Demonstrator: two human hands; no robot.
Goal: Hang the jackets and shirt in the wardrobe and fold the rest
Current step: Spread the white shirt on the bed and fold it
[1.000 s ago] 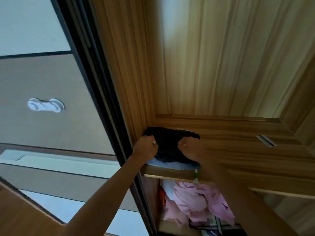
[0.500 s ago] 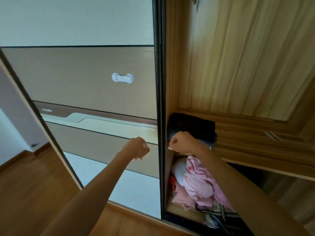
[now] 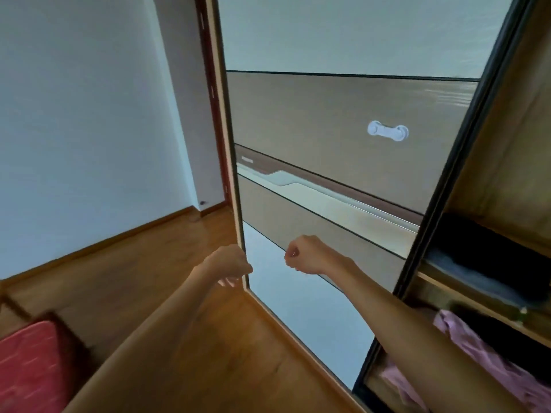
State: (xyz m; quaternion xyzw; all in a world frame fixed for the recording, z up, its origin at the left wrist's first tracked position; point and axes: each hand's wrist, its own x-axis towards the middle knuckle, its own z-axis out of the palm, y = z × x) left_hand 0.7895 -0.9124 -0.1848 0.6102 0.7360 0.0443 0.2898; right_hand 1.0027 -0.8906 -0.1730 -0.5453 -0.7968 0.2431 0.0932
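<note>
A folded black garment (image 3: 489, 251) lies on a grey-blue folded one (image 3: 474, 275) on the wardrobe shelf (image 3: 447, 283) at the right edge. Pink clothes (image 3: 477, 344) sit crumpled in the compartment below it. My left hand (image 3: 228, 263) hangs in front of the wardrobe's left corner with its fingers curled loosely downward and nothing in it. My right hand (image 3: 307, 254) is a closed fist in front of the sliding door (image 3: 328, 120), also holding nothing. Both hands are well clear of the shelf.
The sliding door carries a white child lock (image 3: 387, 131) and a long recessed handle strip (image 3: 322, 192). A dark door frame (image 3: 441, 189) bounds the open section. Wooden floor (image 3: 155, 263) stretches left to a white wall (image 3: 83, 114). A red cushion (image 3: 29, 362) lies at the bottom left.
Both hands let go of the black garment on the shelf and drew back to the left. My view swung left from the wardrobe interior toward the room and floor.
</note>
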